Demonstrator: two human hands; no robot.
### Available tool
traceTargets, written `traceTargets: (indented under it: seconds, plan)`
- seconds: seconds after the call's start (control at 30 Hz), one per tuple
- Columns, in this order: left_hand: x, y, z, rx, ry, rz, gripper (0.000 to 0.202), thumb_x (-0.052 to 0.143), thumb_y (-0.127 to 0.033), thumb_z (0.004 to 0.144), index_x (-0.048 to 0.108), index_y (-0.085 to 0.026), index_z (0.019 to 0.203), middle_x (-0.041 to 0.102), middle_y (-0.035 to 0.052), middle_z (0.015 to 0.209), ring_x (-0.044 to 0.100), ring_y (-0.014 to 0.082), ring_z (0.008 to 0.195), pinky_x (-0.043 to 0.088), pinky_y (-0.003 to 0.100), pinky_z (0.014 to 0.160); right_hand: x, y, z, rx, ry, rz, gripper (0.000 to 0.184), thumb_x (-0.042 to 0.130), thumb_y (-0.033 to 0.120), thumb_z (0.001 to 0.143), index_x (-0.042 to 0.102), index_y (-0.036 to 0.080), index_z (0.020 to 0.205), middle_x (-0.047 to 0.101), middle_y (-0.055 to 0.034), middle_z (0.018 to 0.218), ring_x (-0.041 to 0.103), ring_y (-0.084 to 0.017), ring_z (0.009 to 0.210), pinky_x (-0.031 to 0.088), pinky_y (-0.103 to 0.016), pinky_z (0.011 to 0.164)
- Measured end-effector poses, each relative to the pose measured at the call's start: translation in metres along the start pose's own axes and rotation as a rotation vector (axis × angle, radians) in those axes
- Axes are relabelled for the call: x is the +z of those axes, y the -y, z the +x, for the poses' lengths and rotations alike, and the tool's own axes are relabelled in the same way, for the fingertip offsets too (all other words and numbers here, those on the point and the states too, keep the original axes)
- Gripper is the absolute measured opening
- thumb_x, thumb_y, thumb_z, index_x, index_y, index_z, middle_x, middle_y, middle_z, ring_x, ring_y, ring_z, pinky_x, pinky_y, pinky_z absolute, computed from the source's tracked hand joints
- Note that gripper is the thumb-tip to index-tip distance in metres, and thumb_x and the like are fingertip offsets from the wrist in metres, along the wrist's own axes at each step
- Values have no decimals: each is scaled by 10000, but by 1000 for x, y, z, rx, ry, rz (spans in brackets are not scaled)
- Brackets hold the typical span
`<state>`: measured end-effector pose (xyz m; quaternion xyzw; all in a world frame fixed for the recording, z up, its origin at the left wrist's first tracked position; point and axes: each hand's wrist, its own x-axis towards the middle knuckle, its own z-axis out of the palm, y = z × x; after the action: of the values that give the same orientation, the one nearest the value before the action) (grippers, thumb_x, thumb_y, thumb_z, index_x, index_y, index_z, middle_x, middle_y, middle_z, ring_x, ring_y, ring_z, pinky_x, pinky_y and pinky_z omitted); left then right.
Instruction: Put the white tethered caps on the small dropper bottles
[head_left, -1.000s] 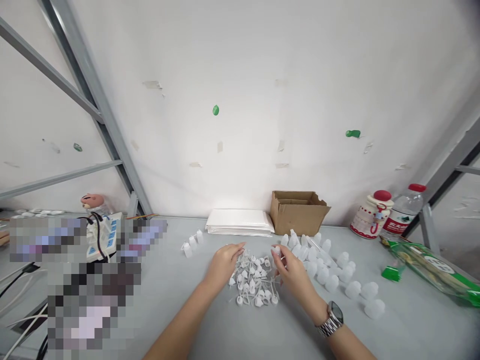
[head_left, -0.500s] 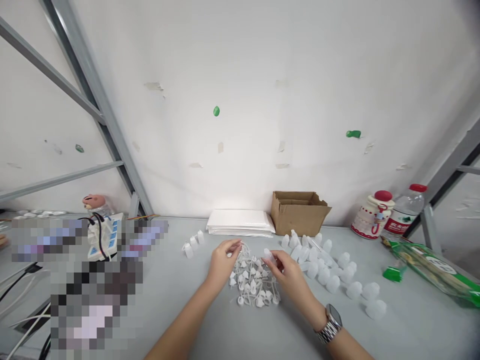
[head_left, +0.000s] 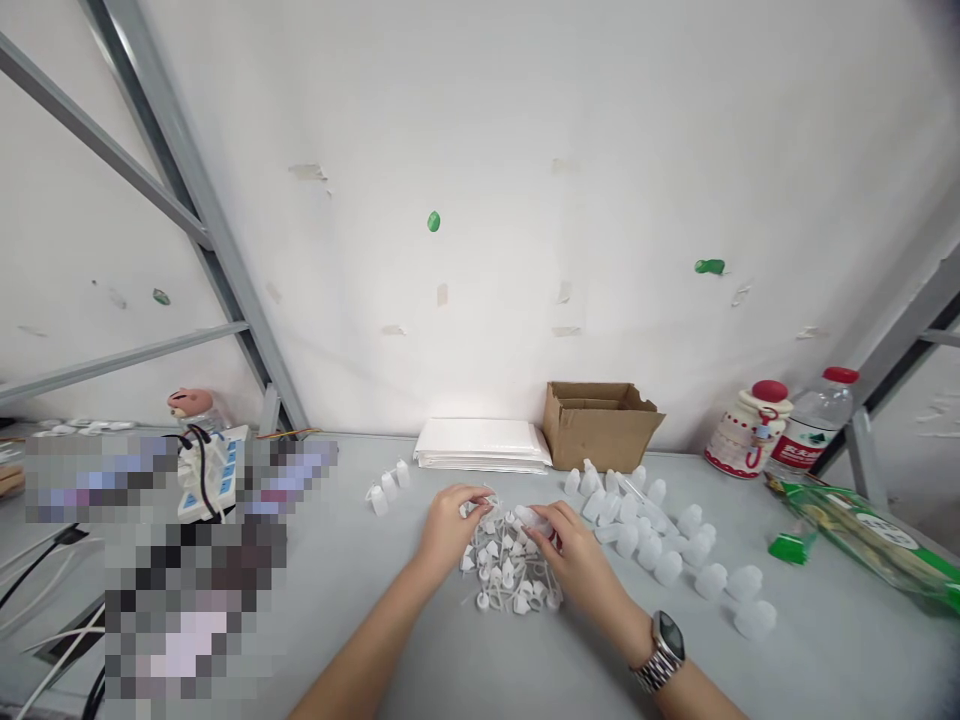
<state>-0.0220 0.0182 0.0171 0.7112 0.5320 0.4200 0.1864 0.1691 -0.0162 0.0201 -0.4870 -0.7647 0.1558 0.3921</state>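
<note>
A heap of small white caps point(head_left: 510, 570) lies on the grey table point(head_left: 825, 650) in front of me. My left hand point(head_left: 448, 528) rests at the heap's left edge, fingers pinched on a small white cap. My right hand point(head_left: 577, 562), with a metal watch on the wrist, holds a small translucent bottle point(head_left: 534, 517) over the heap. The two hands are close together, the bottle's end pointing at the left fingertips. Several more translucent bottles point(head_left: 660, 540) lie scattered to the right.
Three capped bottles point(head_left: 386, 485) stand at the left. A stack of white sheets point(head_left: 480, 445) and an open cardboard box point(head_left: 598, 425) sit by the wall. A water bottle point(head_left: 814, 420), a red-topped jar point(head_left: 746, 430) and a green packet point(head_left: 862, 535) lie right; a power strip point(head_left: 210, 470) left.
My right hand has carried the bottle leftward from the bottle pile toward my left hand. My left hand's fingers have closed from loosely spread into a pinch on a cap.
</note>
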Motion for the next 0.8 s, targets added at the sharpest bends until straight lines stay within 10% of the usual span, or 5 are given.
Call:
traceTargets:
  seconds: [0.8]
  plan:
    - [0, 6, -2, 98, 146, 111, 229, 442, -173, 805, 656, -234, 862, 574, 31, 857, 565, 153, 794, 454, 277, 734, 1, -1, -2, -1, 85, -130, 182, 457, 208, 846, 563, 172, 990, 571, -56, 868, 565, -158, 672, 480, -303, 669]
